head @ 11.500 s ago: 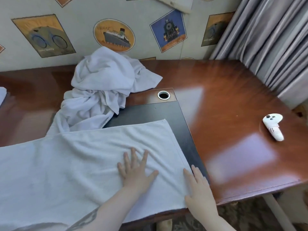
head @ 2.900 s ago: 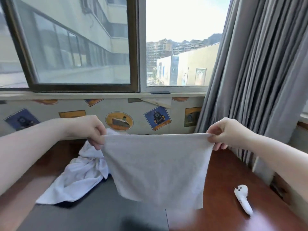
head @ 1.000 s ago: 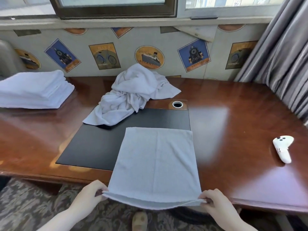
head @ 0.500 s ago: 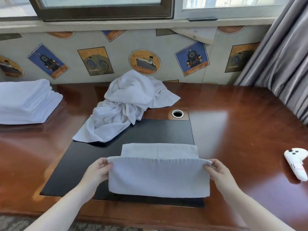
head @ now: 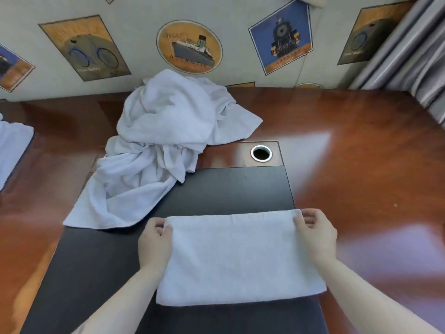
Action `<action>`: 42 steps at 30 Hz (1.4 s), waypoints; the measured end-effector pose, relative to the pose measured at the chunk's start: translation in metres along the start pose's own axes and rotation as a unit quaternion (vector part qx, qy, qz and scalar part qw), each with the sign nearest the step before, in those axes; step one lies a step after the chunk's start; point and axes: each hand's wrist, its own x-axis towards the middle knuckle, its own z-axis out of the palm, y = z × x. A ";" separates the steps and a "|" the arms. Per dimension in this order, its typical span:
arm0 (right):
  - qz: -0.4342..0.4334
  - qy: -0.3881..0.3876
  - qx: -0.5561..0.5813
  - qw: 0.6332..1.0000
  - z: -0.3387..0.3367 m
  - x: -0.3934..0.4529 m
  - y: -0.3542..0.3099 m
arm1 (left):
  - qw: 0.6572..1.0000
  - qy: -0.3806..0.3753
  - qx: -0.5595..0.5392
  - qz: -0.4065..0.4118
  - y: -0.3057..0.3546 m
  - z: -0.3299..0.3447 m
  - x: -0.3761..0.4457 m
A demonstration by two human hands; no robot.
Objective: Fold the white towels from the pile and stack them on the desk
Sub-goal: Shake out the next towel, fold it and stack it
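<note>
Folded towel (head: 238, 256) lies flat on the black desk pad (head: 224, 191), near centre, its long sides running left to right. Its near edge sits just inside the pad's near border; its right end reaches about to the pad's right edge.

Loose pile of white towels (head: 163, 141) heaped far left, half on the pad's far left corner, half on the bare wooden desk (head: 361, 153); one corner trails toward the folded towel's far left corner, and whether they touch cannot be told. Stack of folded towels (head: 12, 150) at the far left edge of view, cut off by the frame.

Round cable hole (head: 261, 153) in the desk just beyond the pad, nothing visible in it. Open glossy wood to the right of the pad; bare pad between pile and folded towel. Grey curtain (head: 409, 49) at the far right corner.

Left hand (head: 155, 244) grips the towel's far left corner, fingers curled over the edge. Right hand (head: 316, 235) grips the far right corner, fingers curled likewise.
</note>
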 end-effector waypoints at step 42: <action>0.019 -0.158 -0.164 0.974 -0.056 -0.105 0.051 | 0.993 0.008 0.085 -0.078 -0.063 -0.023 -0.139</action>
